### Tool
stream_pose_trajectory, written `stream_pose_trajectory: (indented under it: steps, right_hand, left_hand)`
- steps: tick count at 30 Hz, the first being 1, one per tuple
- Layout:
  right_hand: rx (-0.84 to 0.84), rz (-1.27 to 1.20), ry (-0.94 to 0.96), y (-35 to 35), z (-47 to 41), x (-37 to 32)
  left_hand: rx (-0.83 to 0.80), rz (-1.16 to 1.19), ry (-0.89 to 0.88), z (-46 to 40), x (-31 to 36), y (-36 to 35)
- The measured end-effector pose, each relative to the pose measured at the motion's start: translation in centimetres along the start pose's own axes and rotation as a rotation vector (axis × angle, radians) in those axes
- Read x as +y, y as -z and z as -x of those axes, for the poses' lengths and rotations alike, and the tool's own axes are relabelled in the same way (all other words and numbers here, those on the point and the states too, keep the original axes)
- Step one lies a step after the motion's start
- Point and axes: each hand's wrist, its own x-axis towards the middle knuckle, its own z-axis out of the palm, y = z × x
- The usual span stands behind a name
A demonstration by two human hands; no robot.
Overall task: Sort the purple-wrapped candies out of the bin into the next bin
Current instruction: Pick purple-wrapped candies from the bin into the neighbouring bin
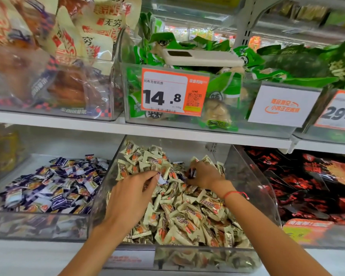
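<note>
A clear middle bin [253, 188] on the lower shelf holds a heap of cream-wrapped candies [189, 218]. My left hand [131, 194] reaches into it and pinches a purple-and-white wrapped candy [161, 179] between fingertips. Further back in the same bin, my right hand [204, 174] grips another purple-wrapped candy [192, 173] with curled fingers. The bin to the left [38, 224] holds a pile of purple-wrapped candies [54, 188].
To the right, a bin holds red-and-black packets [311, 186]. The upper shelf carries bins of green snack packs [227, 90] with a 14.8 price tag [173, 92], and bagged snacks [54, 56] at left. A white shelf edge [167, 130] overhangs the lower bins.
</note>
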Motion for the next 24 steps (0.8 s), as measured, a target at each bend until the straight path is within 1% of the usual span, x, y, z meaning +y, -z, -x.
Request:
stream_pose_trajectory:
  steps: [2, 4, 6, 10, 12, 14, 17, 19, 21, 24]
  right_hand:
    - [-0.002, 0.073, -0.026, -0.3, -0.4, -0.1]
    - [-0.001, 0.047, -0.026, 0.1, 0.0, -0.1]
    - [0.052, -0.105, 0.004, 0.7, 1.0, 0.4]
    - [0.255, -0.485, 0.06, 1.5, 4.4, 0.6]
    - [0.283, -0.634, 0.143, 1.6, 6.1, -0.6]
    - [0.291, -0.716, 0.228, 1.8, 7.6, -2.4]
    - [0.294, -0.822, 0.349, 2.7, 8.9, -6.2]
    - [0.284, -0.848, 0.427, 3.1, 9.1, -9.2]
    - [0.299, -0.795, 0.541, 3.3, 8.7, -12.5]
    - [0.329, -0.546, 0.686, 2.0, 6.8, -17.9]
  left_hand:
    - [0.007, -0.004, -0.002, -0.1, -0.1, -0.1]
    - [0.011, 0.009, -0.006, -0.1, -0.1, -0.2]
    - [0.013, 0.017, -0.012, 0.0, -0.1, -0.2]
    - [-0.006, 0.002, -0.033, -0.2, 0.1, -0.2]
    - [-0.004, -0.044, -0.068, 0.0, 0.8, 0.6]
    - [0.078, -0.049, -0.1, 0.5, 1.5, 2.6]
    - [0.316, -0.039, -0.047, 1.5, 1.1, 6.7]
    - [0.402, -0.1, 0.023, 2.1, -1.0, 9.1]
    - [0.433, -0.118, 0.114, 2.4, -3.8, 11.0]
    - [0.477, -0.164, 0.212, 2.3, -7.2, 12.8]
